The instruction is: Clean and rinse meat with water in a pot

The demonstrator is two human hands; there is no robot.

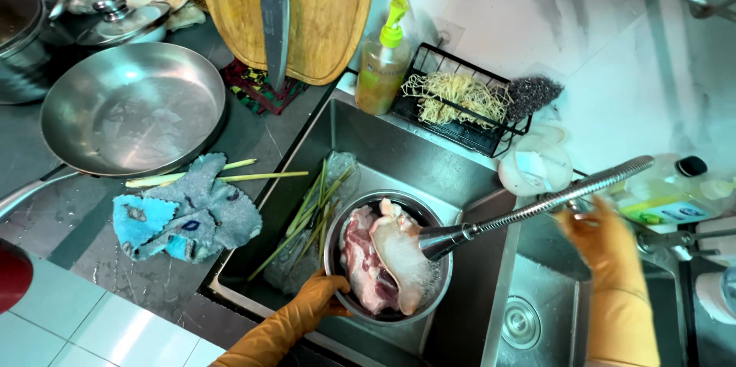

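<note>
Both my hands wear orange rubber gloves. My left hand grips the near rim of a steel bowl that sits in the sink. Pieces of raw pink and pale meat fill the bowl. My right hand holds the base of a long steel tap at the sink's right edge. The tap's spout points into the bowl, right over the meat. Green lemongrass stalks lie in the sink to the left of the bowl.
A steel frying pan, a wet blue cloth and two stalks lie on the dark counter at left. A wooden board with a cleaver leans behind. A soap bottle and a wire rack of scrubbers stand by the sink.
</note>
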